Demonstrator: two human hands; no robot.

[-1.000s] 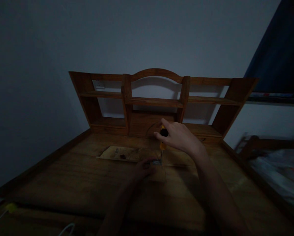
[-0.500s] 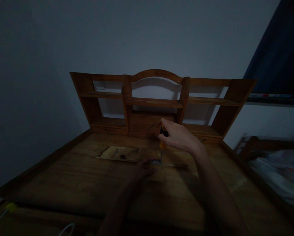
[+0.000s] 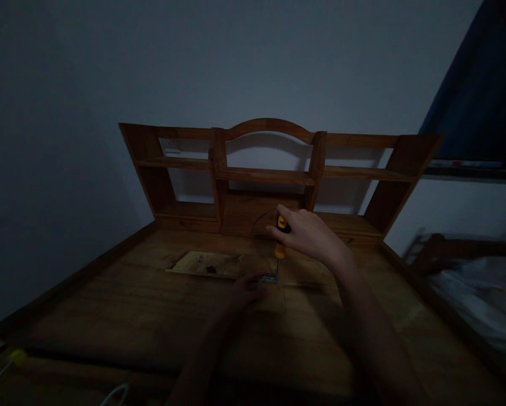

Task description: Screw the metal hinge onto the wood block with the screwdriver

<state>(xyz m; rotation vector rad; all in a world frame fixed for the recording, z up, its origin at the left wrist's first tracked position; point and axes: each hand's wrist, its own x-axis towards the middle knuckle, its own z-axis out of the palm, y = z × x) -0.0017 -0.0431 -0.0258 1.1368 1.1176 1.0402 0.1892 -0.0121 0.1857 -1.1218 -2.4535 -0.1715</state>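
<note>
My right hand [image 3: 307, 231] is closed round the yellow-and-black handle of a screwdriver [image 3: 280, 251]. The screwdriver stands nearly upright, its shaft pointing down at a small metal fitting [image 3: 270, 278], which looks like a hinge. That fitting lies on the wooden desk top [image 3: 121, 304]. From the left, my left hand [image 3: 247, 290] rests on the wood with finger and thumb at the fitting's near end, gripping it. Dim light hides the exact contact of the tip and the left fingertips.
A pale, rough-edged strip of wood [image 3: 206, 264] lies left of the hands. Behind stands a wooden shelf unit [image 3: 265, 177] against the wall. A white cable [image 3: 116, 390] shows at the front left, and white bedding [image 3: 481, 299] is at the right.
The screwdriver handle has turned a little in my right hand, showing more yellow near the top. My right thumb has shifted slightly outward. The left hand stays in place.
</note>
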